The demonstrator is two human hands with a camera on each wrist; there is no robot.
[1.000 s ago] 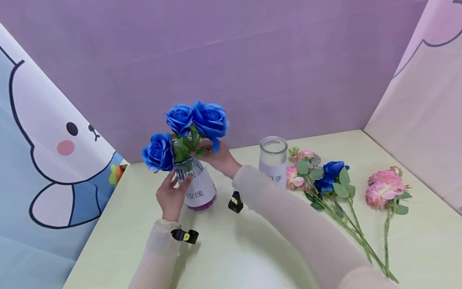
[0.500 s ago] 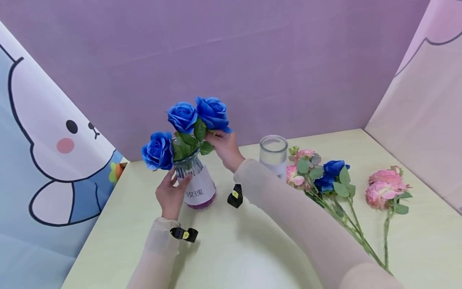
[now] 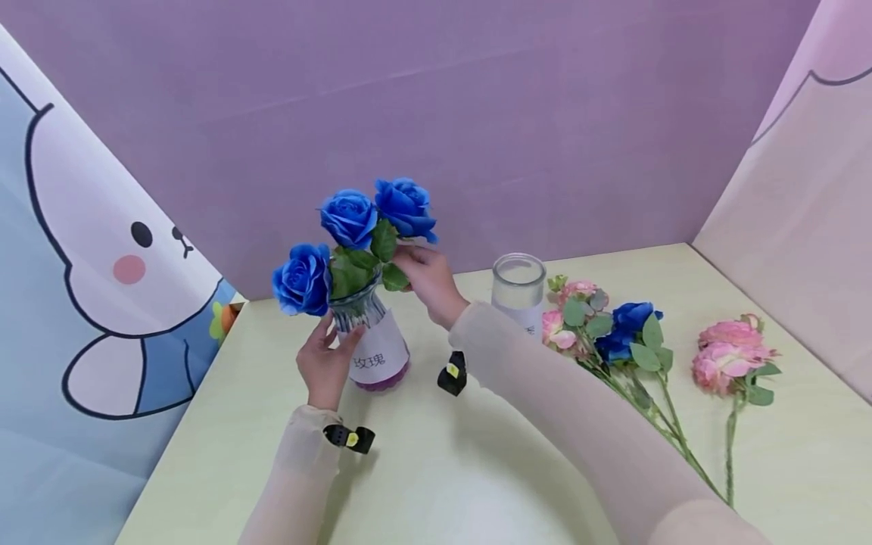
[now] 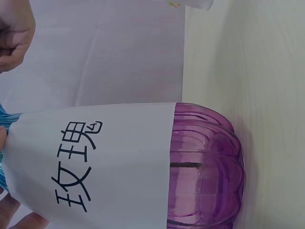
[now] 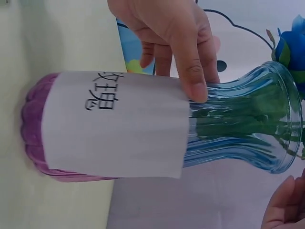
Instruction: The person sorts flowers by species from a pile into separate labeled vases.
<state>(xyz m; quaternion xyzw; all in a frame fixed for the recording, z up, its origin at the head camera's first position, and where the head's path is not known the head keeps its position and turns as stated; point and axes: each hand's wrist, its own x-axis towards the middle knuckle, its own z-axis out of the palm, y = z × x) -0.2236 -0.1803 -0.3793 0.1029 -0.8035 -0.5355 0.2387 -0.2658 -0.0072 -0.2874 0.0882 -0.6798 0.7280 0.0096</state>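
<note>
A glass vase (image 3: 388,378) stands upright at centre left in the head view, blue at its neck and purple at its base. A white paper label (image 4: 124,167) with black characters wraps it. My left hand (image 3: 328,363) grips the vase just below the neck; the thumb (image 5: 196,88) lies across the label's upper edge. Three blue roses rise from the rim: a left one (image 3: 302,278), a middle one (image 3: 348,218) and a right one (image 3: 406,207). Just under the right rose, my right hand (image 3: 432,284) pinches its stem among the leaves, the fingertips partly hidden.
A clear glass jar (image 3: 519,291) with a paper label stands right of the vase, partly behind my right sleeve. Further right lie pink flowers (image 3: 560,333), a blue rose (image 3: 623,329) and a separate pink flower stem (image 3: 729,359). A purple backdrop (image 3: 545,151) rises behind.
My right hand has drawn back to the right of the vase rim. The right rose has shifted up and slightly right, apart from the middle one. My left hand keeps its grip.
</note>
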